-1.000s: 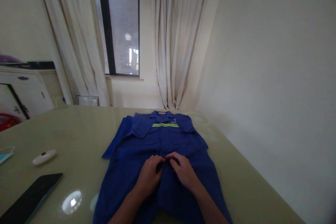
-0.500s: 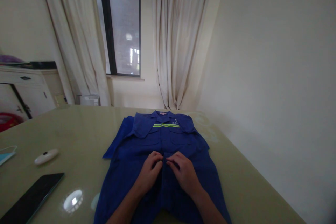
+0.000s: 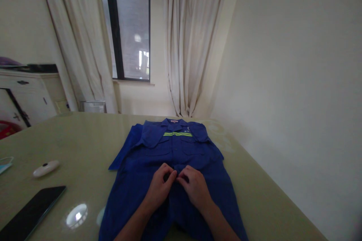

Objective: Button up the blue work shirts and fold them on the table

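A set of blue work clothes (image 3: 158, 158) lies face up on the table, its collar at the far end. Across the chest runs a yellow-green stripe (image 3: 177, 134), with buttons down the middle front. The lower part splits like trouser legs; whether it is one coverall or a jacket over trousers I cannot tell. Over the middle front, below the chest pockets, my left hand (image 3: 161, 183) and my right hand (image 3: 195, 186) meet fingertip to fingertip. Both hands are closed in a pinch on the cloth there. The exact bit between the fingertips is hidden.
Left on the table (image 3: 82, 147) lie a dark phone (image 3: 34, 211), a white oval object (image 3: 46, 168) and part of a face mask (image 3: 6, 166). A wall (image 3: 294, 94) runs along the right. Behind stand curtains (image 3: 192, 45), a window (image 3: 132, 26) and a white cabinet (image 3: 31, 98).
My hands have come closer together; the fingertips, apart at the garment's middle before, now meet there. The view has shifted slightly. The clothes lie much as before.
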A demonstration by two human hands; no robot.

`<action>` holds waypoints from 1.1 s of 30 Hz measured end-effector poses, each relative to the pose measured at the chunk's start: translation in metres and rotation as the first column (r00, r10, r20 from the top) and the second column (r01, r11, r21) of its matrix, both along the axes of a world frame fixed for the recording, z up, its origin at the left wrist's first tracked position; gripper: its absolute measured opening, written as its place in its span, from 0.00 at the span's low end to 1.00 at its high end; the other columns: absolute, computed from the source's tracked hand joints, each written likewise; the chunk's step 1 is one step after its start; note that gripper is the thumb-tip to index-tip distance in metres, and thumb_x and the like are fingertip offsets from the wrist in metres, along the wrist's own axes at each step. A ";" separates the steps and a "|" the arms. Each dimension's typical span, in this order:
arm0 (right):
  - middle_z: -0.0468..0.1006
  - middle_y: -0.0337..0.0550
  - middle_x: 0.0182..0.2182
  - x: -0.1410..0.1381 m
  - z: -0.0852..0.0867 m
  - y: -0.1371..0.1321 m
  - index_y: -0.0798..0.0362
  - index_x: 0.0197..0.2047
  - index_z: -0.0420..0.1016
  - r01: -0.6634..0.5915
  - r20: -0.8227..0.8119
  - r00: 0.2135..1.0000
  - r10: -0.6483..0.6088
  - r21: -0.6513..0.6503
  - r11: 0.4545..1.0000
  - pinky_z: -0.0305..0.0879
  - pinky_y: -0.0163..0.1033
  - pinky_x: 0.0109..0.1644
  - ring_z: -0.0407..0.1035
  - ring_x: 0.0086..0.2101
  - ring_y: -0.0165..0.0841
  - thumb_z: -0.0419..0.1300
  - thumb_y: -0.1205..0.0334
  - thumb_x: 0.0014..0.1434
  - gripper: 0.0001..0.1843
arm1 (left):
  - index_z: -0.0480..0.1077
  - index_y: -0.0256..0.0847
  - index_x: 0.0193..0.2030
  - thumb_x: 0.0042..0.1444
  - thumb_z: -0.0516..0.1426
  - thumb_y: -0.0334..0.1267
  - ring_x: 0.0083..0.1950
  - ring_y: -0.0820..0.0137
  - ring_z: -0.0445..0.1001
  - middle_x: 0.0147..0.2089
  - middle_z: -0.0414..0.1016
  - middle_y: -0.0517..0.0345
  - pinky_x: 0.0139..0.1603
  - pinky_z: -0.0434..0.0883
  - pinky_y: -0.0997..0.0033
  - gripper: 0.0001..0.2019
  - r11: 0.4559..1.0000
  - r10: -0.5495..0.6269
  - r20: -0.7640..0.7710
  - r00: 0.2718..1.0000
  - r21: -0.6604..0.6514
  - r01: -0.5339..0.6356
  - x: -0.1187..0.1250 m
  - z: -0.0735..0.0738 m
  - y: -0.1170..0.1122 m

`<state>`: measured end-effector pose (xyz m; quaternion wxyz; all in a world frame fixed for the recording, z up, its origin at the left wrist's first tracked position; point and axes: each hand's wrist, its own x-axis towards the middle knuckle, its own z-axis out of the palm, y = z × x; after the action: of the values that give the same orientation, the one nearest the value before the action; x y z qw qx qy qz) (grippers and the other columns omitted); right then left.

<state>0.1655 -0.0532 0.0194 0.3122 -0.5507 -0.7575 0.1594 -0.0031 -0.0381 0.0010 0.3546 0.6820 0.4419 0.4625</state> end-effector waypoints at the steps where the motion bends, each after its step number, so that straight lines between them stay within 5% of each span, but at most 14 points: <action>1: 0.76 0.39 0.32 0.000 -0.001 0.000 0.50 0.30 0.76 0.016 0.039 0.999 -0.016 -0.003 1.000 0.61 0.35 0.39 0.72 0.34 0.33 0.61 0.64 0.64 0.09 | 0.71 0.41 0.28 0.65 0.55 0.50 0.35 0.69 0.69 0.33 0.69 0.59 0.37 0.65 0.72 0.18 1.000 -0.011 0.010 1.000 -0.004 0.011 0.000 0.001 0.000; 6: 0.73 0.37 0.30 0.001 -0.003 0.000 0.50 0.29 0.72 0.125 -0.046 0.991 -0.124 0.026 0.992 0.60 0.35 0.36 0.69 0.31 0.32 0.64 0.65 0.59 0.08 | 0.73 0.40 0.30 0.66 0.51 0.52 0.39 0.67 0.71 0.35 0.72 0.58 0.42 0.67 0.70 0.21 0.996 -0.053 0.095 0.994 -0.059 0.059 -0.003 0.005 0.002; 9: 0.73 0.38 0.34 -0.001 -0.002 -0.001 0.50 0.39 0.74 0.153 -0.154 0.977 -0.146 0.032 0.988 0.63 0.35 0.37 0.69 0.31 0.32 0.64 0.69 0.55 0.09 | 0.75 0.41 0.36 0.65 0.52 0.48 0.42 0.65 0.72 0.38 0.76 0.57 0.46 0.68 0.68 0.17 0.981 -0.157 0.074 0.985 -0.104 0.164 -0.008 0.003 0.005; 12: 0.72 0.41 0.49 0.000 0.001 -0.002 0.45 0.55 0.73 -0.015 -0.136 0.991 0.020 0.036 0.999 0.66 0.35 0.47 0.72 0.41 0.33 0.59 0.73 0.54 0.26 | 0.77 0.41 0.37 0.60 0.56 0.43 0.41 0.65 0.74 0.38 0.78 0.58 0.45 0.68 0.69 0.10 0.965 -0.234 -0.014 0.972 -0.126 0.230 -0.011 0.001 0.005; 14: 0.71 0.41 0.53 0.003 0.004 -0.002 0.42 0.55 0.75 -0.129 -0.060 0.990 0.130 0.018 0.991 0.64 0.35 0.53 0.71 0.48 0.34 0.56 0.74 0.56 0.26 | 0.77 0.41 0.37 0.58 0.58 0.41 0.42 0.65 0.74 0.38 0.79 0.57 0.45 0.68 0.69 0.08 0.969 -0.229 -0.057 0.972 -0.108 0.222 -0.011 0.001 0.005; 19: 0.77 0.41 0.37 0.020 0.009 0.004 0.50 0.40 0.81 -0.164 -0.002 0.986 0.164 -0.050 0.985 0.63 0.34 0.46 0.72 0.40 0.33 0.56 0.66 0.65 0.11 | 0.76 0.41 0.38 0.59 0.56 0.45 0.35 0.67 0.73 0.32 0.76 0.59 0.37 0.66 0.71 0.11 0.994 -0.086 -0.150 0.985 -0.085 0.074 -0.012 0.000 0.009; 22: 0.72 0.37 0.21 0.025 0.009 0.004 0.52 0.33 0.78 -0.188 -0.089 0.980 0.178 -0.131 0.973 0.61 0.33 0.36 0.69 0.28 0.32 0.46 0.51 0.73 0.26 | 0.74 0.41 0.41 0.62 0.51 0.43 0.31 0.67 0.70 0.27 0.71 0.61 0.33 0.63 0.70 0.13 0.996 0.016 -0.264 0.964 -0.079 -0.038 -0.014 -0.002 0.011; 24: 0.71 0.35 0.19 0.021 0.007 0.003 0.51 0.33 0.77 -0.148 -0.091 0.987 0.136 -0.142 0.979 0.58 0.33 0.33 0.68 0.25 0.31 0.40 0.45 0.75 0.31 | 0.74 0.40 0.48 0.60 0.52 0.39 0.36 0.65 0.72 0.33 0.74 0.57 0.38 0.65 0.68 0.14 0.995 0.088 -0.372 0.924 -0.010 -0.098 -0.014 -0.003 0.008; 27: 0.78 0.37 0.26 0.008 0.002 0.005 0.49 0.38 0.77 0.001 0.014 1.000 0.000 -0.101 0.995 0.57 0.34 0.35 0.73 0.30 0.33 0.46 0.42 0.73 0.25 | 0.72 0.42 0.57 0.57 0.54 0.38 0.53 0.59 0.71 0.52 0.75 0.50 0.51 0.66 0.63 0.20 0.990 0.141 -0.543 0.828 0.094 -0.107 -0.013 -0.001 0.002; 30: 0.81 0.38 0.32 -0.004 -0.001 0.013 0.44 0.50 0.75 0.154 0.145 0.980 -0.135 -0.130 0.980 0.57 0.34 0.35 0.75 0.34 0.35 0.56 0.47 0.69 0.14 | 0.73 0.47 0.56 0.61 0.50 0.38 0.58 0.59 0.70 0.58 0.74 0.52 0.55 0.64 0.61 0.19 0.996 0.084 -0.634 0.769 0.050 -0.068 -0.014 0.002 0.001; 33: 0.82 0.39 0.40 -0.008 0.001 0.023 0.41 0.54 0.74 0.173 0.266 0.954 -0.137 -0.115 0.978 0.59 0.35 0.37 0.77 0.39 0.37 0.63 0.52 0.64 0.16 | 0.75 0.47 0.53 0.63 0.43 0.34 0.59 0.63 0.72 0.58 0.76 0.55 0.57 0.65 0.63 0.22 0.998 0.004 -0.614 0.789 -0.052 -0.046 -0.018 0.005 0.008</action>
<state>0.1579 -0.0304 0.0200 0.1845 -0.6446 -0.7332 0.1135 -0.0210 -0.0299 0.0056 0.2076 0.7776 0.5565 0.2064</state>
